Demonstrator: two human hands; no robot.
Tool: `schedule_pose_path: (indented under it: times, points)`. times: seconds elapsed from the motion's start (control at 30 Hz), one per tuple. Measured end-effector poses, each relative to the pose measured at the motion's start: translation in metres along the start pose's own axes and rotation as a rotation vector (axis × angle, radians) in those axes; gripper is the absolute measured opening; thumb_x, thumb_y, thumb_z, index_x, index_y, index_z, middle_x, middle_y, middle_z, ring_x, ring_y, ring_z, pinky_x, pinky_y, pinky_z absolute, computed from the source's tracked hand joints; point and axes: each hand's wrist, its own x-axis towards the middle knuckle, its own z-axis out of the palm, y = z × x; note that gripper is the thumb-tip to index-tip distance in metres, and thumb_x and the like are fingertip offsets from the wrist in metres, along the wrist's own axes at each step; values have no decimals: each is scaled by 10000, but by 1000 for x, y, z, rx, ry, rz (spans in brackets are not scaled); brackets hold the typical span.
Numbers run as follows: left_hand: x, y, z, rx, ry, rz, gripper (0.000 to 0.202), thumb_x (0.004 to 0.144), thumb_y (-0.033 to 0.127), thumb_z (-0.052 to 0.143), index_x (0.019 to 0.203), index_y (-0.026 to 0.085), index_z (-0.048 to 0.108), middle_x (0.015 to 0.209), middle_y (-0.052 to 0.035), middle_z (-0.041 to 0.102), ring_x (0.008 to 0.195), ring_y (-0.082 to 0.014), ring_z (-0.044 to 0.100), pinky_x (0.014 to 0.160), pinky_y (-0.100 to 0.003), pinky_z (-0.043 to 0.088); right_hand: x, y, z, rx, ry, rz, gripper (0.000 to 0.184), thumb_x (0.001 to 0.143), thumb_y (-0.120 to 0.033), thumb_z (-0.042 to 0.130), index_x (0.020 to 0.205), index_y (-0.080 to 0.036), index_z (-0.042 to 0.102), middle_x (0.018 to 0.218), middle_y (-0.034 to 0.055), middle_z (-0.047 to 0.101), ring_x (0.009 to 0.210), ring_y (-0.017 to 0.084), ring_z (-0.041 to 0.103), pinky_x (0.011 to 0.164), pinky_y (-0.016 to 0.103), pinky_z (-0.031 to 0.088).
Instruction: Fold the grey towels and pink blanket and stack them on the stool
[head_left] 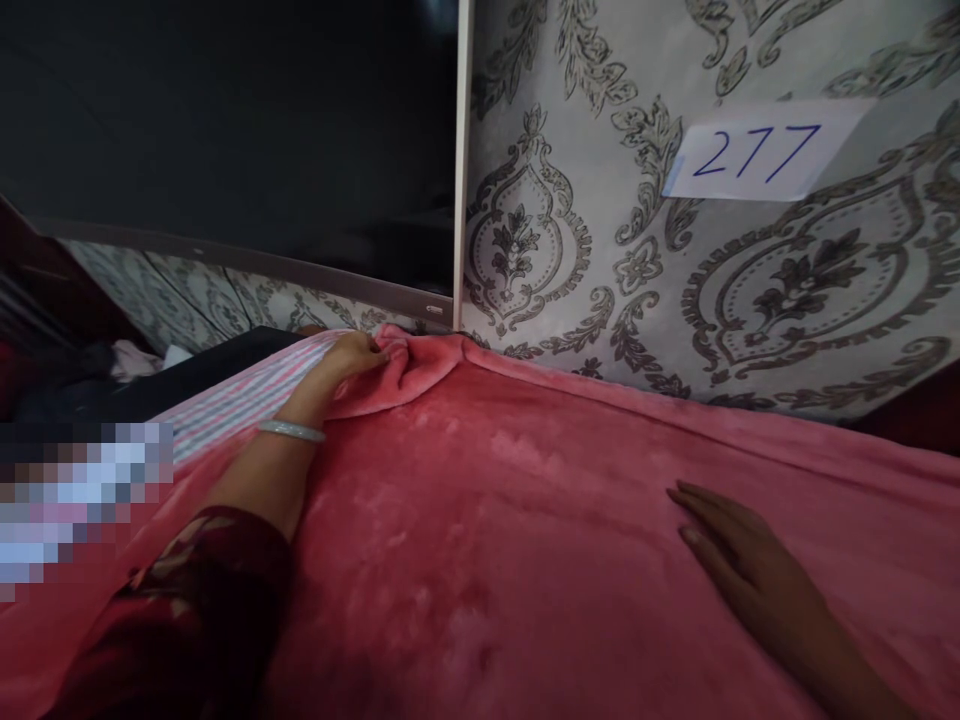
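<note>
A red-pink plush blanket spreads across the surface in front of me. At its far left corner, against the wall, my left hand is closed on a bunched, folded-over part of the blanket. A pale bangle circles that wrist, and some of the fingers are hidden by the hand itself. My right hand is over the right side of the blanket with its fingers stretched out and nothing held. Whether its palm presses on the fabric I cannot tell. Striped pink, grey and white cloth shows along the blanket's left edge.
A large dark television screen is at the upper left, just above the blanket's far corner. Patterned wallpaper covers the wall, with a paper marked 277. A black surface and blurred items lie at the left.
</note>
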Motion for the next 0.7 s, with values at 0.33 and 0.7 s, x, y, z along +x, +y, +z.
schedule_pose_path:
  times: [0.33, 0.7]
  points:
    - [3, -15, -3, -12, 187, -96, 74, 831, 135, 586, 901, 153, 603, 794, -69, 697, 932, -255, 676, 864, -338, 506, 0, 3, 0, -1, -5, -2, 477, 1001, -563, 446, 1268, -252, 690, 1308, 107, 707, 1220, 345, 652, 1028, 594, 545]
    - [4, -21, 5, -20, 382, 78, 201, 805, 274, 633, 952, 145, 677, 1006, -126, 693, 989, -270, 668, 908, -373, 544, 0, 1, 0, -16, 3, -35, 473, 1011, -553, 440, 1270, -246, 689, 1293, 105, 715, 1206, 339, 658, 1015, 584, 555]
